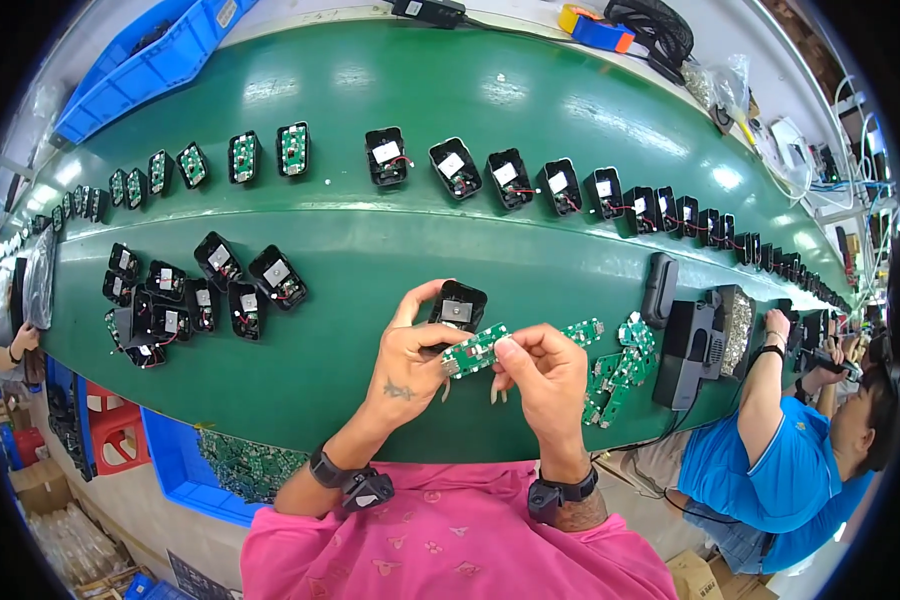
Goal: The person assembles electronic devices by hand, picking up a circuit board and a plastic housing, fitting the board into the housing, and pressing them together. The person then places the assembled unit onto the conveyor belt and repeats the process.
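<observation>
My left hand (405, 365) is wrapped round an open black plastic housing (460, 302), which has a grey block inside. The left thumb lies by the left end of a green circuit board (475, 350), just in front of the housing. My right hand (545, 380) pinches that board's right end between thumb and fingers. Close beside the right hand, a loose pile of green circuit boards (620, 365) rests on the green table. Several open black housings (170, 290) with white labels stand at the left.
Along the green table (370, 260), a far row holds housings with boards (292, 148) and housings with red wires (455, 167). A blue bin (150, 60) sits far left; another blue bin (185, 470) holds boards below. A black device (690, 345) and a co-worker (795, 440) are right.
</observation>
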`<state>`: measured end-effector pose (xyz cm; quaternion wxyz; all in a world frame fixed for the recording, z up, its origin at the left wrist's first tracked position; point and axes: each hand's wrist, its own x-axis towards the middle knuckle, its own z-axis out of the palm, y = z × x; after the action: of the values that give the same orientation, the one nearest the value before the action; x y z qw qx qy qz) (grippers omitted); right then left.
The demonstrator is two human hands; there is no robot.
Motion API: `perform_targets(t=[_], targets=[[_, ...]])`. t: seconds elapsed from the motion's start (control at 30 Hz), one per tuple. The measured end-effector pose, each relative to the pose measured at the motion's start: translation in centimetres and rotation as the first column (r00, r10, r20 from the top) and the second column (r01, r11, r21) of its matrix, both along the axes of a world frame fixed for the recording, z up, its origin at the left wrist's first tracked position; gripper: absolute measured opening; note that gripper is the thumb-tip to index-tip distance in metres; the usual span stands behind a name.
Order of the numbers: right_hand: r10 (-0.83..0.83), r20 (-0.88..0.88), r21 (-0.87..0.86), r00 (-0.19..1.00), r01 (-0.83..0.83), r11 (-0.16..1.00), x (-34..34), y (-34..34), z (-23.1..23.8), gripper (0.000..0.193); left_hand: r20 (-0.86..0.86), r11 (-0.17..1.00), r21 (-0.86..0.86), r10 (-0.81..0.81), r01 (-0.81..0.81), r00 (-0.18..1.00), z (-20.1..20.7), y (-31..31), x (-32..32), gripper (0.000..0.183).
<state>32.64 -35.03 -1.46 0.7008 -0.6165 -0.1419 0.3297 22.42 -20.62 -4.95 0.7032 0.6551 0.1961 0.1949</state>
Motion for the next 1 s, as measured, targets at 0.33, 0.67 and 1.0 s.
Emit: perform_targets(t=[0.33, 0.67, 1.0], targets=[[-0.057, 0.157, -0.185, 0.986, 0.086, 0.979, -0.2, 0.4, -1.1, 0.014, 0.029, 0.965, -0.254, -0.062, 0.067, 0.998, 2.4, -0.3, 0.3, 0.082], [-0.094, 0.183, -0.147, 0.979, 0.122, 0.982, -0.6, 0.9, -2.0, 0.017, -0.01, 0.942, -0.315, -0.123, 0.114, 0.992, 2.4, -0.5, 0.2, 0.079], [0.078, 0.738, -0.124, 0.67, 0.021, 0.992, 1.2, 0.6, -0.6, 0.023, -0.098, 0.824, -0.564, -0.13, 0.052, 0.987, 3.3, 0.1, 0.5, 0.058]])
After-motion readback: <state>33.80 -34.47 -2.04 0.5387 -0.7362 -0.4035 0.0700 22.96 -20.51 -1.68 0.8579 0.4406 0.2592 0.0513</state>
